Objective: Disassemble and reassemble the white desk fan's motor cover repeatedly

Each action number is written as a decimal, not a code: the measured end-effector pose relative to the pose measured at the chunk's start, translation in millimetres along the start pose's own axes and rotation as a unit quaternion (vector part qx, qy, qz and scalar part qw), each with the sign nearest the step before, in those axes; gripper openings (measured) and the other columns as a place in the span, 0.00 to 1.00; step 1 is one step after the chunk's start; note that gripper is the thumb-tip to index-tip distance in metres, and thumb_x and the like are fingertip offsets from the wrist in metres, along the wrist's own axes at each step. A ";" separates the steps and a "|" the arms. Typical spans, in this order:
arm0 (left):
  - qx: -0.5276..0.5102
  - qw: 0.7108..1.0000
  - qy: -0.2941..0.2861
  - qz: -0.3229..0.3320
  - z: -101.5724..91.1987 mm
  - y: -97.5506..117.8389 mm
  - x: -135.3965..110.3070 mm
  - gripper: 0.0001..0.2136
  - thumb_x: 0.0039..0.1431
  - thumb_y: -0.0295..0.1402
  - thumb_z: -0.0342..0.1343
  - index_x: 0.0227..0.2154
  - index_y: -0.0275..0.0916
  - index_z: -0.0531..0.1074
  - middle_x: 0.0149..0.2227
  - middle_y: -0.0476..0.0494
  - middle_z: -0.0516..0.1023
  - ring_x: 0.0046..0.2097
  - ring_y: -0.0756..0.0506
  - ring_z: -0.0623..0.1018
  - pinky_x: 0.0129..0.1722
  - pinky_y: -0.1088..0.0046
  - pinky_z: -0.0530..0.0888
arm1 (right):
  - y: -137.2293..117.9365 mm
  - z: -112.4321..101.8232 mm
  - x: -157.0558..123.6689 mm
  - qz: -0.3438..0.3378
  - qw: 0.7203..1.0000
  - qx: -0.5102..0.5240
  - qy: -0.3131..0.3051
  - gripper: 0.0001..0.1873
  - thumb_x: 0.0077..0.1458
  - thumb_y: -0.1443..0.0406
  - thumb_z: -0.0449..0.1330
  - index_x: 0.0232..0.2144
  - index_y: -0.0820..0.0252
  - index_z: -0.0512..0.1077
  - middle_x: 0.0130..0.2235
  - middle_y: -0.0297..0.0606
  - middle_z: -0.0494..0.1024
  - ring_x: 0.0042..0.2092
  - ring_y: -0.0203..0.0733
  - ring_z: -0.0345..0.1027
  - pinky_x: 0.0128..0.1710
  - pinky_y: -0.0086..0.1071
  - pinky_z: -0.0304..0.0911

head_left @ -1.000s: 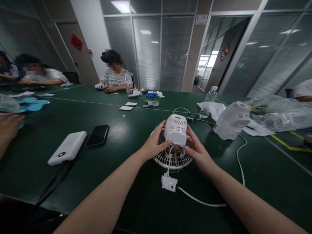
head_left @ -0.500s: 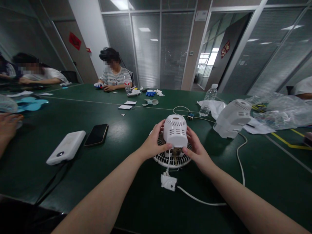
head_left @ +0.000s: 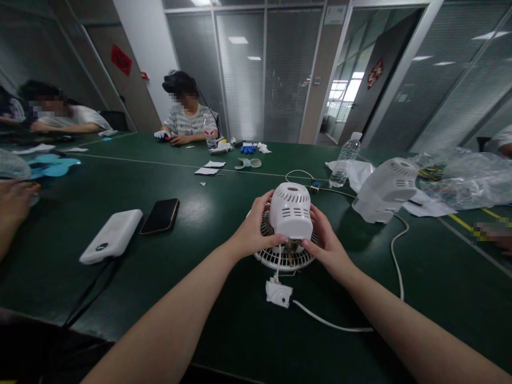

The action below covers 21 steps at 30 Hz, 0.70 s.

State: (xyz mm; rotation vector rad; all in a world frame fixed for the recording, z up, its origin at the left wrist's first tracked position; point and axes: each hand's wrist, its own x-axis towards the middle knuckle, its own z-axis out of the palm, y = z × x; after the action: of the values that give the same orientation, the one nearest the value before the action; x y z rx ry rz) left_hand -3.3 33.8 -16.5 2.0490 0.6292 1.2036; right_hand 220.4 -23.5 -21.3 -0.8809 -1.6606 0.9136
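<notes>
Between my two hands is a white slotted fan motor cover, sitting over the motor above a round white fan grille. My left hand grips its left side, thumb along the lower front edge. On the other side my right hand holds it, thumb at the lower right corner. Part of the motor shows under the cover's front edge. A white cable runs down from there to a small white plastic piece lying in front of the grille. Another cable leads right from that piece.
A white fan base and a water bottle stand to the right, near crumpled plastic bags. At left lie a white power bank and a black phone. Another person's hand is at the far left.
The cover stays in both hands, seemingly raised or tilted a little. The whole view has shifted slightly. A blurred hand appears at the right edge.
</notes>
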 end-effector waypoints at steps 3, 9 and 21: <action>0.005 1.000 -0.005 0.001 0.1 0.8 0.1 0.48 0.45 0.48 0.66 0.65 0.46 0.44 0.64 0.33 0.52 0.61 0.31 0.62 0.60 0.46 0.60 | 0.3 0.3 -0.9 0.000 1.000 0.001 0.000 0.42 0.54 0.57 0.63 0.65 0.45 0.47 0.67 0.39 0.53 0.67 0.51 0.47 0.66 0.54 0.44; 0.023 1.000 -0.001 0.017 -0.1 1.2 0.1 0.50 0.43 0.46 0.67 0.65 0.48 0.43 0.65 0.34 0.49 0.62 0.30 0.61 0.61 0.44 0.59 | -1.2 0.2 -2.2 0.000 1.000 -0.007 0.000 0.44 0.53 0.56 0.64 0.65 0.45 0.45 0.67 0.40 0.52 0.67 0.53 0.47 0.65 0.56 0.43; 0.048 0.999 -0.001 0.020 1.2 7.4 0.3 0.50 0.44 0.48 0.66 0.65 0.48 0.41 0.66 0.35 0.49 0.63 0.29 0.59 0.61 0.45 0.59 | -2.8 -0.4 -2.9 0.015 1.000 -0.023 0.001 0.43 0.54 0.55 0.63 0.65 0.44 0.45 0.66 0.40 0.55 0.66 0.54 0.49 0.64 0.56 0.46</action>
State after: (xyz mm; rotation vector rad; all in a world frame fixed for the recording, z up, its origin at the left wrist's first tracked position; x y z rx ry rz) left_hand -1.6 28.8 -11.3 2.1516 0.6597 1.2141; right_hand 221.1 -27.2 -20.0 -0.9393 -1.6770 0.8965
